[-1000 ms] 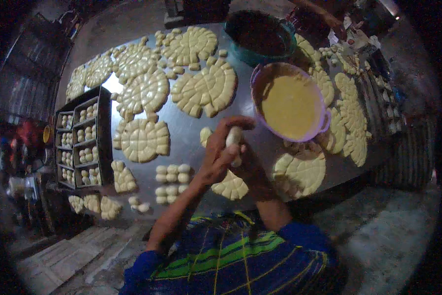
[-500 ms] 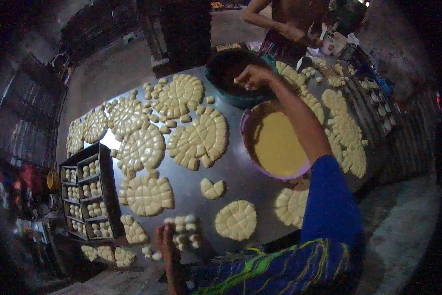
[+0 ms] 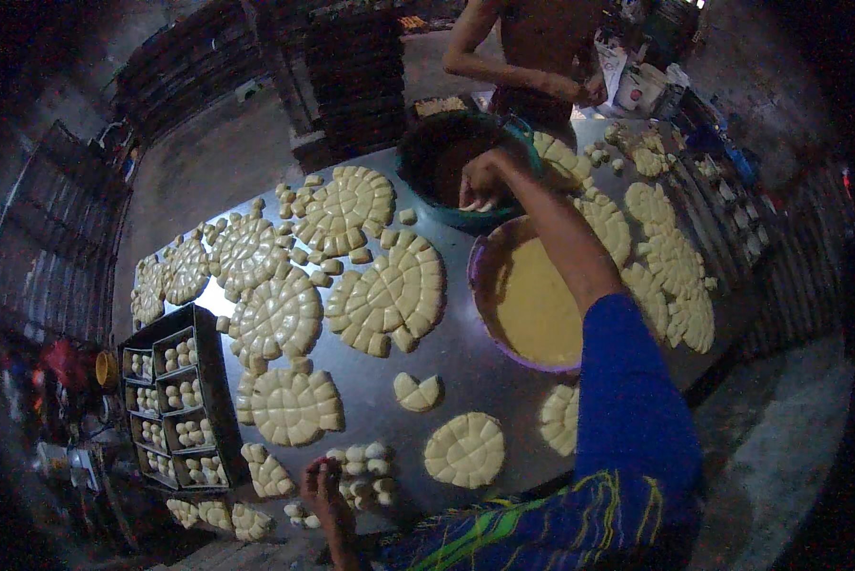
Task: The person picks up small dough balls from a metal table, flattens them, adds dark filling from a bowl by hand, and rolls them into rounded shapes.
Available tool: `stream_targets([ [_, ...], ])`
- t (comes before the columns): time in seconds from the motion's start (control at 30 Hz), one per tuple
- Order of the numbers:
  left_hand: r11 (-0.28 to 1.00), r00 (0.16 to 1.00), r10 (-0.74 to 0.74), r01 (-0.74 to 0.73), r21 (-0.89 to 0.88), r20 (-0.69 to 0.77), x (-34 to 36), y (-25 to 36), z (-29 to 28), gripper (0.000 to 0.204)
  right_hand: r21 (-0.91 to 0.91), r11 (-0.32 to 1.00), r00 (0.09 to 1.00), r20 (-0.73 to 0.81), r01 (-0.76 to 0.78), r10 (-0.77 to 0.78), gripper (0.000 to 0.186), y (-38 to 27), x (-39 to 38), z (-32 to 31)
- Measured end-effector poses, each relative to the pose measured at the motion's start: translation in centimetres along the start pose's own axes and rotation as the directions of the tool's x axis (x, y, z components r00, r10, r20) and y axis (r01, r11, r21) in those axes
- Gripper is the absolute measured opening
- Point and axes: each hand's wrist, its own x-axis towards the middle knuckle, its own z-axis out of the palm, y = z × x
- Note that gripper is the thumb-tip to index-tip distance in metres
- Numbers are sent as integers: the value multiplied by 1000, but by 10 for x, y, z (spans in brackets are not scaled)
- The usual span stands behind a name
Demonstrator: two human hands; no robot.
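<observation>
I see my right hand (image 3: pixel 481 181) reaching far out over the rim of the teal bowl (image 3: pixel 503 217), which sits at the far side of the metal table (image 3: pixel 465 366). The fingers point down into the bowl, loosely curled, and I cannot tell if they hold anything. Just on the near side of the teal bowl is a purple bowl (image 3: pixel 532 300) full of yellow batter, and my blue sleeve (image 3: pixel 627 409) passes over it. My left hand (image 3: pixel 324 485) is well away from the teal bowl, at the near edge of the table, with its fingers bunched narrow on the small dough balls (image 3: pixel 365 468). Round cut dough discs (image 3: pixel 386 295) lie to the left of the teal bowl. A black tray (image 3: pixel 175 409) of dough pieces sits far to its left. Another person (image 3: pixel 532 48) stands behind the teal bowl.
</observation>
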Motion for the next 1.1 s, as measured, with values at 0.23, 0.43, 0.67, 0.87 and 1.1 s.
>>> stream_targets([
  [0.23,995,997,-74,75,-60,18,5,-2,-4,19,-3,971,965,-109,240,-238,42,-3,-47,0],
  [0.43,990,950,-128,139,-17,284,7,-9,25,25,436,596,736,-326,674,-593,53,-5,-73,47],
  [0.67,840,671,-215,498,-217,710,-10,32,120,42,710,-8,516,-519,704,-682,74,-128,-170,281],
  [0.87,809,687,-123,488,-328,717,-43,51,85,36,797,-111,602,-531,593,-596,72,-158,-194,399],
  [1.1,704,772,-215,548,-453,598,-53,51,36,36,763,-272,623,-640,587,-450,60,-174,-178,466],
])
